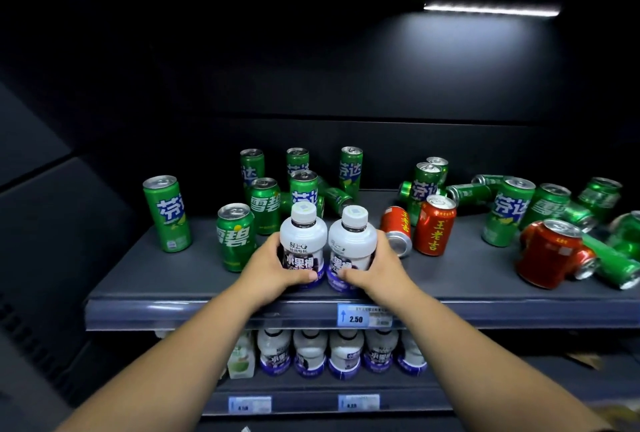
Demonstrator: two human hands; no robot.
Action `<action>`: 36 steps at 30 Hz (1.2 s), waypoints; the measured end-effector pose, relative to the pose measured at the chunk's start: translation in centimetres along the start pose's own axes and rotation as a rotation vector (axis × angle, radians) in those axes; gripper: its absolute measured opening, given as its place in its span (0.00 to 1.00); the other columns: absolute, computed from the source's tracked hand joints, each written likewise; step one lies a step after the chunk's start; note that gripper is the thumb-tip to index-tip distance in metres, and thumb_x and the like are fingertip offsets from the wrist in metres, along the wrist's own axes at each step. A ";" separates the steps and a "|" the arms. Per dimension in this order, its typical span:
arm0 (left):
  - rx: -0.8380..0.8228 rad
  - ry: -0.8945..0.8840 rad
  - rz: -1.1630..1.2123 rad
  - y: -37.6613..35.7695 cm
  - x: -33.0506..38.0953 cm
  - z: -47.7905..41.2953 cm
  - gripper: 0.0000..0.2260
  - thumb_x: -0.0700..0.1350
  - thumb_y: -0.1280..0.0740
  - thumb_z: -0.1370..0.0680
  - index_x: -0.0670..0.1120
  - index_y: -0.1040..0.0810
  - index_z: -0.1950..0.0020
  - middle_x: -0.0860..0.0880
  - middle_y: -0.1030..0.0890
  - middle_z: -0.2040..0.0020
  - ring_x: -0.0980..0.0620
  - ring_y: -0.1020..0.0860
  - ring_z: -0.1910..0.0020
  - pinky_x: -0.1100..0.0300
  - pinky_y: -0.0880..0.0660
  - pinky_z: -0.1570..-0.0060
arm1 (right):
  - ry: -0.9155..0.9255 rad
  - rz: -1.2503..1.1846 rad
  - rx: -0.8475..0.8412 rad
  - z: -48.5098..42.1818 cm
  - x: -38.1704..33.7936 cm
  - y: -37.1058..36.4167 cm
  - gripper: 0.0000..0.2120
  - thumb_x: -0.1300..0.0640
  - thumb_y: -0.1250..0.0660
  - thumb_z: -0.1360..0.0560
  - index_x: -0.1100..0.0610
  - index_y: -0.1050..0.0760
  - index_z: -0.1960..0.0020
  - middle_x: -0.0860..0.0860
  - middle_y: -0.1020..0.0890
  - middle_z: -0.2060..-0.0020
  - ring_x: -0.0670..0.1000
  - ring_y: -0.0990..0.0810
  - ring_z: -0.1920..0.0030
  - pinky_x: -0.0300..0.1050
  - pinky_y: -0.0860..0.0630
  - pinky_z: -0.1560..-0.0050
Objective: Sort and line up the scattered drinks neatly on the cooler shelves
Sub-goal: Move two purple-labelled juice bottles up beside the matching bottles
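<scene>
On the shelf (166,279) front, left bottle (303,234) in curled left grip (275,267), right bottle (353,241) in curled right grip (379,267)

White bottles (303,241): two, upright, touching — shelf (145,272) front.
Green cans (167,213): scattered, some toppled.
Red cans (434,229): some upright — some lying.

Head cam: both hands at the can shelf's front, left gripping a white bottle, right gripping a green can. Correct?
No. The head view shows the right hand gripping the right white bottle, not a green can. The left hand grips the left white bottle, as stated.
</scene>
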State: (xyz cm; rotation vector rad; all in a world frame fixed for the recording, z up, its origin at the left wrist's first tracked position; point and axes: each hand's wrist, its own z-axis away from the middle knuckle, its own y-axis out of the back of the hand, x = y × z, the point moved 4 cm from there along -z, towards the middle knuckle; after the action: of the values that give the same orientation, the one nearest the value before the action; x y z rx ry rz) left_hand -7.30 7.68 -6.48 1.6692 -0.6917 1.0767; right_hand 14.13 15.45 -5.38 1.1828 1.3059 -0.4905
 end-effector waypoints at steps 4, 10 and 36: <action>-0.021 -0.033 -0.007 -0.3 0.2 0.3 0.41 0.59 0.18 0.46 0.57 0.28 0.35 0.59 0.18 0.41 0.59 0.21 0.41 0.52 0.26 0.36 | -0.011 -0.015 0.046 0.0 0.4 0.3 0.33 0.61 0.25 0.33 0.46 0.37 0.34 0.42 0.23 0.44 0.44 0.24 0.41 0.35 0.29 0.49; -0.041 -0.036 0.009 -0.3 0.6 0.8 0.39 0.58 0.20 0.43 0.57 0.28 0.34 0.59 0.19 0.41 0.59 0.21 0.42 0.53 0.26 0.36 | -0.014 -0.069 0.036 0.5 -0.2 0.4 0.33 0.60 0.20 0.33 0.48 0.34 0.35 0.41 0.22 0.44 0.39 0.23 0.45 0.29 0.27 0.53; 0.073 -0.509 0.261 11.6 26.9 7.3 0.28 0.51 0.20 0.40 0.46 0.21 0.43 0.48 0.13 0.51 0.50 0.15 0.53 0.60 0.20 0.56 | 0.489 -0.298 0.167 4.6 -26.7 10.5 0.25 0.55 0.18 0.39 0.54 0.20 0.44 0.50 0.13 0.52 0.50 0.14 0.52 0.46 0.18 0.53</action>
State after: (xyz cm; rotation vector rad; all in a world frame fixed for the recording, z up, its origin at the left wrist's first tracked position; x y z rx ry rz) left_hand -2.69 -1.86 21.82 1.9781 -1.2368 0.8593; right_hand 17.92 6.93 22.18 1.3015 1.9092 -0.5520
